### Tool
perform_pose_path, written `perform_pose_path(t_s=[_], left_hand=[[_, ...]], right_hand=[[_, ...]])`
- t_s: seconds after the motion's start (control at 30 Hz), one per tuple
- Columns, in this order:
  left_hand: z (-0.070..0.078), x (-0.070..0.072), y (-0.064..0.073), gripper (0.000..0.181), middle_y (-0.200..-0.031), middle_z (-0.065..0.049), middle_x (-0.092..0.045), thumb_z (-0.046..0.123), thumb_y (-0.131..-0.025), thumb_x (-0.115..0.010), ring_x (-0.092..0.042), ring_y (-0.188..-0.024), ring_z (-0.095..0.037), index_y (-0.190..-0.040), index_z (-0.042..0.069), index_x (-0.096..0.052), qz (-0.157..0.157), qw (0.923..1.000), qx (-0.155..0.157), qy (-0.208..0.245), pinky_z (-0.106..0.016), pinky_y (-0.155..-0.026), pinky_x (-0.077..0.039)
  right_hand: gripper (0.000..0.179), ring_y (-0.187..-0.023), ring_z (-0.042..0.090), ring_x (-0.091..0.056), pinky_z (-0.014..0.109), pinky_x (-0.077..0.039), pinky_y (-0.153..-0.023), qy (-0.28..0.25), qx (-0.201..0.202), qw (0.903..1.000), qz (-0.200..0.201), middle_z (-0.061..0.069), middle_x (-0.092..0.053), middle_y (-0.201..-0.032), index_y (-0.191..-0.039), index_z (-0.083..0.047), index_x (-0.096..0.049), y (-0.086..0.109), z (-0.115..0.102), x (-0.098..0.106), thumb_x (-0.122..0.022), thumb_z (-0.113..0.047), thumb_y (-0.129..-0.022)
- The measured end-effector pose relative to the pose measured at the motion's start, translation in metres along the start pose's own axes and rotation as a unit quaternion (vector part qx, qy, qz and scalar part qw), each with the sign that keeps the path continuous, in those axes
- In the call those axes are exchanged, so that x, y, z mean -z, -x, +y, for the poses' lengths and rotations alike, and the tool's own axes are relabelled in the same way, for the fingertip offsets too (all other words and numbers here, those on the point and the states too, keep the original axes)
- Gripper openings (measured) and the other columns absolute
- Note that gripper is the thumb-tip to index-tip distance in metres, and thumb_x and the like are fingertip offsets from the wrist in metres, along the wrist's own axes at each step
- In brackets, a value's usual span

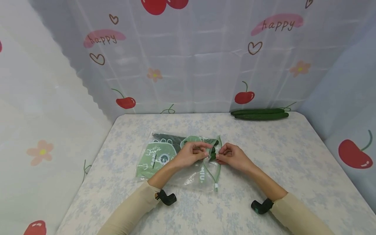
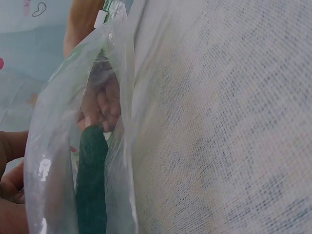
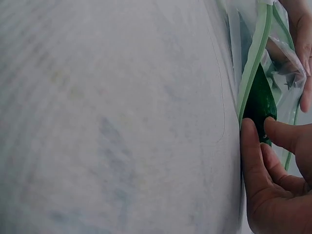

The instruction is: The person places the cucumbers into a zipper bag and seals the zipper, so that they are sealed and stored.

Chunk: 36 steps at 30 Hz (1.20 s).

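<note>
Nearest, I saw the left hand pinching the clear bag at its right-side mouth, the right hand pinching a cucumber there (a wide lip seemed wise); two more cucumbers lay far right.

Looks forward and down from well above left hand and right hand. From each wrist, peers close past that hand toward the other, sharing bag mouth between both.

Left hand, right hand; pinch grips
</note>
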<state>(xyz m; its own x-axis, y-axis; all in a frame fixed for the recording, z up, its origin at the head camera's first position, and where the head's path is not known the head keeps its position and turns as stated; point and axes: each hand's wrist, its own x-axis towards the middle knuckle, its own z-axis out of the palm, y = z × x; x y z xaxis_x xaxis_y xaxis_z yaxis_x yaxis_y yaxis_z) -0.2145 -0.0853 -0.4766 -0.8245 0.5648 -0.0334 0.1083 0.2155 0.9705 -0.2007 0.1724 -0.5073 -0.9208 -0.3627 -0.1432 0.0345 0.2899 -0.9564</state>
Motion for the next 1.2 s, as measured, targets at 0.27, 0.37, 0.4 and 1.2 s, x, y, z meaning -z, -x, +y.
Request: perform_pose_path(t_s=[0.27,0.37,0.4,1.2], left_hand=[[-0.001,0.0,0.001,0.035,-0.107,-0.002,-0.069,0.012,-0.108,-0.066,-0.061,-0.083,-0.034,-0.142,0.011,-0.07,0.0,1.0,0.001,-0.005,-0.028,-0.069,-0.048],[-0.001,0.0,0.001,0.035,-0.107,-0.003,-0.069,0.013,-0.108,-0.066,-0.062,-0.085,-0.033,-0.142,0.011,-0.07,-0.001,1.0,0.003,-0.004,-0.028,-0.07,-0.049],[-0.001,0.0,0.0,0.035,-0.107,-0.002,-0.069,0.013,-0.108,-0.067,-0.062,-0.085,-0.032,-0.142,0.011,-0.07,-0.001,1.0,0.003,-0.004,-0.028,-0.07,-0.049],[-0.001,0.002,0.001,0.035,-0.103,0.0,-0.067,0.011,-0.107,-0.068,-0.061,-0.079,-0.024,-0.141,0.006,-0.07,-0.009,0.9999,-0.008,0.004,-0.029,-0.071,-0.051]], right_hand=[[0.028,-0.098,0.025,-0.079,0.034,-0.068,-0.087,0.006,-0.019,0.9997,0.013,0.02,-0.073,-0.11,-0.116,0.005,-0.058,-0.003,0.0,-0.002,-0.073,-0.015,-0.104],[0.028,-0.096,0.024,-0.079,0.035,-0.068,-0.086,0.004,-0.022,0.9996,0.019,0.02,-0.074,-0.108,-0.114,0.005,-0.058,-0.004,-0.001,-0.002,-0.074,-0.016,-0.103],[0.028,-0.096,0.024,-0.079,0.035,-0.068,-0.086,0.006,-0.022,0.9995,0.02,0.02,-0.075,-0.108,-0.114,0.005,-0.058,-0.004,-0.001,-0.002,-0.075,-0.016,-0.103],[0.033,-0.1,0.018,-0.077,0.031,-0.067,-0.09,0.06,0.026,0.9958,0.063,0.03,-0.066,-0.123,-0.128,0.01,-0.059,-0.006,0.008,0.081,-0.058,-0.019,-0.113]])
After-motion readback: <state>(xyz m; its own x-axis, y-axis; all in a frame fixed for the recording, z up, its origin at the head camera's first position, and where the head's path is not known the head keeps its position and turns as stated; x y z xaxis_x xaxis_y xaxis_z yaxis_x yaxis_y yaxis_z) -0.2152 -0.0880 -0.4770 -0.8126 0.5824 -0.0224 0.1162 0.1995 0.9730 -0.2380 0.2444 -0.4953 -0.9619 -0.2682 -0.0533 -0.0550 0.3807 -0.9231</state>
